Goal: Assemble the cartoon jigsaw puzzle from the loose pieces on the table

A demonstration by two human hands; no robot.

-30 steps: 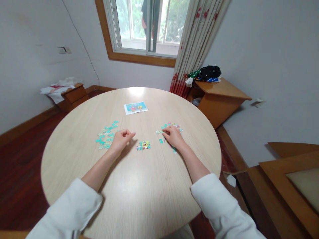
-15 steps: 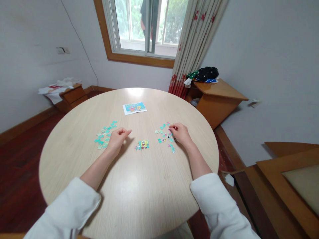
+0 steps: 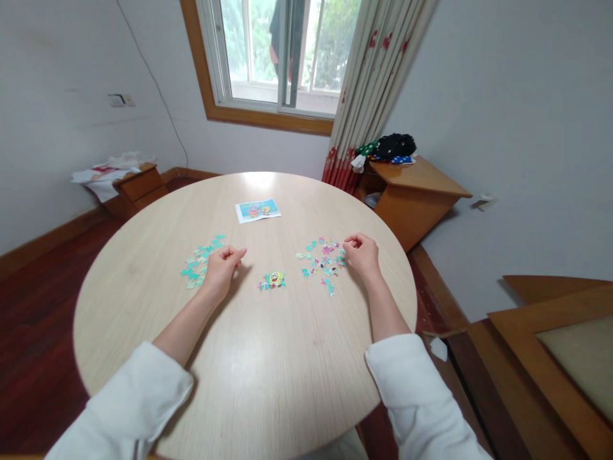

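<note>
My left hand [image 3: 221,269] hovers at the right side of a pile of teal and pale-green jigsaw pieces [image 3: 195,263]. Its fingers are curled in, with the thumb against them; whether a piece is inside is hidden. My right hand [image 3: 363,254] is closed in a pinch at the right edge of a second, multicoloured group of jigsaw pieces [image 3: 326,249]; anything between its fingertips is too small to make out. Between the hands lies a small joined section of puzzle [image 3: 272,280] with a yellow cartoon figure.
A picture sheet [image 3: 258,210] with cartoon figures lies farther back on the round wooden table [image 3: 249,358]. Beyond the table's right edge stands a wooden cabinet [image 3: 421,179] with cloths [image 3: 395,148] on top. A small wooden stand [image 3: 141,183] with papers is at the left.
My right hand has moved right, from over the multicoloured pieces to their outer edge, uncovering several of them. My left hand has hardly moved. The view has shifted slightly.
</note>
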